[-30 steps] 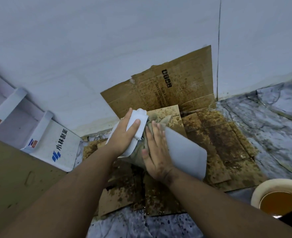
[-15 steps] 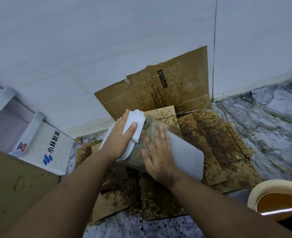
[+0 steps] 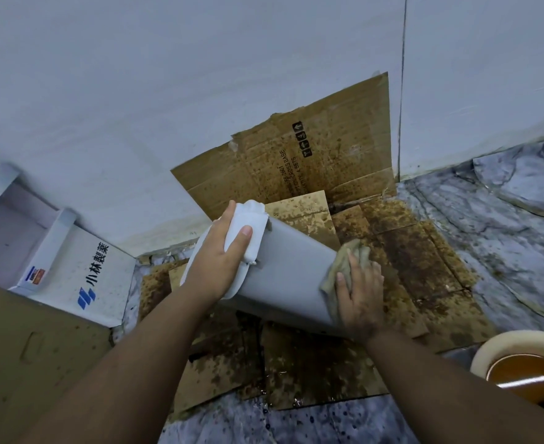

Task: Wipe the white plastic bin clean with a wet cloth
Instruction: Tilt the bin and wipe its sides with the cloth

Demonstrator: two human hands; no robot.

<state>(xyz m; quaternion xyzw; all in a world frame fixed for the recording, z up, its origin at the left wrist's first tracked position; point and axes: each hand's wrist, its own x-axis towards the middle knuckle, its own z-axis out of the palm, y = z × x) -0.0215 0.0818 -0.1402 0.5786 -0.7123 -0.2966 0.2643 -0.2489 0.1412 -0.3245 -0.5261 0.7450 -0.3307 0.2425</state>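
The white plastic bin [image 3: 291, 274] lies tilted on its side over the wet cardboard, its rim end at the upper left and its base at the lower right. My left hand [image 3: 221, 261] grips the rim end, thumb over the white lip. My right hand [image 3: 358, 299] presses a damp beige cloth [image 3: 344, 261] flat against the bin's base end, fingers spread over it. The bin's inside is hidden.
Stained, soaked cardboard sheets [image 3: 402, 251] cover the floor and lean on the white wall. A cream basin [image 3: 520, 357] of brown water stands at the lower right. A white printed box [image 3: 81, 277] and a brown carton [image 3: 24, 354] sit at the left.
My right hand has slid the cloth along the bin's side from near the rim down to the base end. My left hand has kept its grip on the rim.
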